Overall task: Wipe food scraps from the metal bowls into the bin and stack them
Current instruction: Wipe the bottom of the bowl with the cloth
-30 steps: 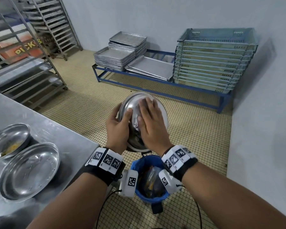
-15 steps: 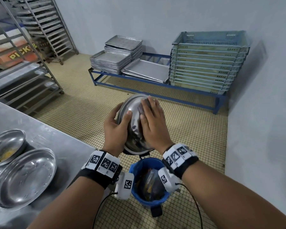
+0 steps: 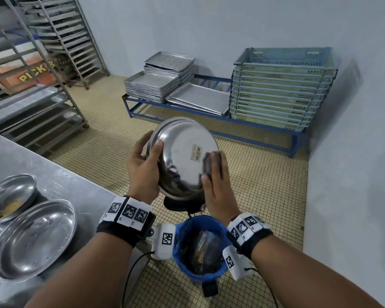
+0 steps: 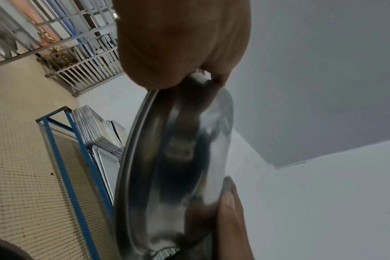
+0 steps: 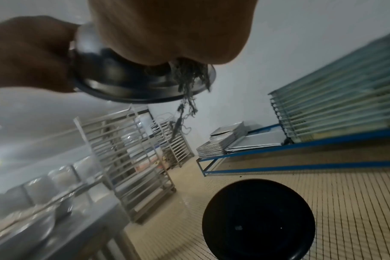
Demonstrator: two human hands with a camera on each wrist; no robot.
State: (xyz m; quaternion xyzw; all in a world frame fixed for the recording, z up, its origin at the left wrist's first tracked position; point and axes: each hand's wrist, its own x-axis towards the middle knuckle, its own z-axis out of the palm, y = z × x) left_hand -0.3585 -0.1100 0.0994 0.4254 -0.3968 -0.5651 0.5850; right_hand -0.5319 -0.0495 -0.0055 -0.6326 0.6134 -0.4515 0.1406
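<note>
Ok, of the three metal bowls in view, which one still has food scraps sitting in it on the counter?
The far-left bowl, cut by the frame edge, with yellowish scraps inside. The bowl beside it looks clean, and the third is held tipped above the bin.

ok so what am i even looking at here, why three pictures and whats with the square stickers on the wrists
No robot: a person wears three cameras, one on the head and one on each wrist; the stickers are on the wrist bands. The head view shows the left hand gripping a tilted metal bowl above a blue-lined bin. The right hand is at the bowl's edge, and its wrist view shows dark scraps hanging off the rim. Two more bowls sit on the steel table.
</note>
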